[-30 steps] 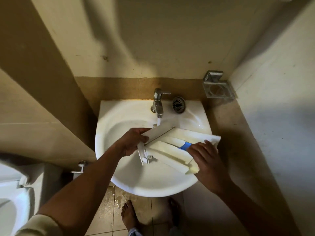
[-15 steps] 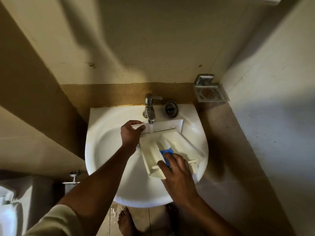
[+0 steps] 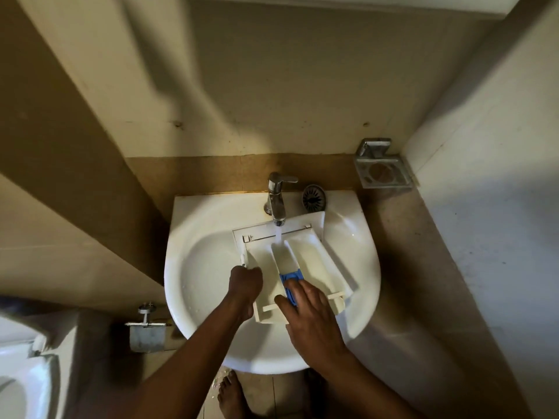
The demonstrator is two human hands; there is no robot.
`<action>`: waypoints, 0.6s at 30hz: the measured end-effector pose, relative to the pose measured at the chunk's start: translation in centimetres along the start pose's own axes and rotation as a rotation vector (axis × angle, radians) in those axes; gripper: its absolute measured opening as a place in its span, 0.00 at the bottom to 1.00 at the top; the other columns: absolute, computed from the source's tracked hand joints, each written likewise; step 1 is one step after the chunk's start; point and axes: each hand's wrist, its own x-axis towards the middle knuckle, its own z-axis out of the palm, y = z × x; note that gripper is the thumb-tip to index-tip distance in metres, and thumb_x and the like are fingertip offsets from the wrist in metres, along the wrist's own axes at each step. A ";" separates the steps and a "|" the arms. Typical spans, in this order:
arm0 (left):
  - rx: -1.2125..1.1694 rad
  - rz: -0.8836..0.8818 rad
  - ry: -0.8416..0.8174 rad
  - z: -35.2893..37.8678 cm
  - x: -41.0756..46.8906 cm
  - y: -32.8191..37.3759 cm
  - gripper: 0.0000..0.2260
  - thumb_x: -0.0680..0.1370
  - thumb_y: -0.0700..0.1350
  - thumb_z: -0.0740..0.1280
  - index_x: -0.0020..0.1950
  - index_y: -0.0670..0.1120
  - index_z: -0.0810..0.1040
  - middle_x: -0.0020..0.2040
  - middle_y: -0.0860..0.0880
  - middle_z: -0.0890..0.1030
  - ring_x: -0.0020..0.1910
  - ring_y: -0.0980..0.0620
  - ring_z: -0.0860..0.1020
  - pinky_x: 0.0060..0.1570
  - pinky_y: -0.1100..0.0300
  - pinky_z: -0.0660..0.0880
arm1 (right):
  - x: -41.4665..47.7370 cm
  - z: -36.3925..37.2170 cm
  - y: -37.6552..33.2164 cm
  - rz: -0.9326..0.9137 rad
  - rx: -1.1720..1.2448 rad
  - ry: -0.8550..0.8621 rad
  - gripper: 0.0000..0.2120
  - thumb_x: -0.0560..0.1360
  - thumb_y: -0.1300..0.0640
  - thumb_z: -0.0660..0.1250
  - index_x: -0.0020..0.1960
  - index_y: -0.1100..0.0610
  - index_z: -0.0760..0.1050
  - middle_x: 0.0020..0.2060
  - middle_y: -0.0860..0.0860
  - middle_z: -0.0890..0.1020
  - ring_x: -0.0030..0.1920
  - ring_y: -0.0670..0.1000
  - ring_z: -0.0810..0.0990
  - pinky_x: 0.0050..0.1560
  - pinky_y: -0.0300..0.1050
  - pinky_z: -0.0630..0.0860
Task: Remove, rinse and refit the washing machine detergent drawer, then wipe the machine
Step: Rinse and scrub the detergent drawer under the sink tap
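Observation:
The white detergent drawer [image 3: 314, 255] lies open side up over the white basin [image 3: 205, 285], its front panel toward the tap. Water runs from the chrome tap [image 3: 276, 201] into the drawer's middle compartment. My left hand [image 3: 243, 284] grips the drawer's left wall. My right hand [image 3: 305, 309] rests on the near end of the drawer, fingers spread over the blue insert [image 3: 290, 278], which is partly hidden under them. The washing machine is not in view.
A round drain cover [image 3: 314, 198] sits on the basin's back ledge. A metal holder [image 3: 382, 170] hangs on the wall at right. A toilet [image 3: 21, 379] and a paper holder [image 3: 146, 331] stand at left. My bare foot [image 3: 231, 394] is below the basin.
The drawer was tilted on its side a second ago and now lies flat under the water. My left hand slid from the front panel down to the left wall.

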 end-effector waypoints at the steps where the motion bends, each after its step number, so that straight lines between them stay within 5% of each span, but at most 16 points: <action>1: 0.011 0.022 0.010 0.0 0.1 -0.4 0.10 0.78 0.39 0.60 0.52 0.36 0.78 0.42 0.42 0.81 0.38 0.45 0.80 0.32 0.61 0.75 | -0.4 -0.5 0.4 -0.027 0.018 -0.074 0.30 0.62 0.59 0.76 0.63 0.52 0.76 0.63 0.55 0.78 0.68 0.57 0.69 0.66 0.54 0.72; 5: 0.074 0.099 0.035 -0.3 0.6 -1.9 0.11 0.80 0.42 0.60 0.41 0.42 0.78 0.44 0.41 0.82 0.42 0.42 0.80 0.42 0.52 0.77 | -1.6 -2.9 2.4 0.044 0.177 -0.163 0.35 0.70 0.45 0.68 0.74 0.51 0.64 0.71 0.50 0.69 0.76 0.53 0.59 0.75 0.57 0.57; 12: 0.040 0.122 0.057 -0.3 0.2 -2.2 0.12 0.81 0.43 0.60 0.38 0.46 0.75 0.43 0.44 0.81 0.47 0.40 0.80 0.46 0.50 0.77 | 4.1 -5.2 5.6 0.365 0.434 0.116 0.19 0.74 0.55 0.68 0.63 0.58 0.75 0.62 0.52 0.76 0.65 0.52 0.71 0.65 0.38 0.67; 18: -0.004 0.094 0.100 -0.7 -0.6 -2.3 0.12 0.79 0.40 0.60 0.37 0.48 0.74 0.43 0.45 0.80 0.46 0.41 0.80 0.48 0.48 0.79 | 15.0 -5.6 7.0 0.501 0.489 -0.107 0.17 0.77 0.59 0.66 0.65 0.60 0.75 0.60 0.57 0.79 0.60 0.57 0.77 0.55 0.43 0.72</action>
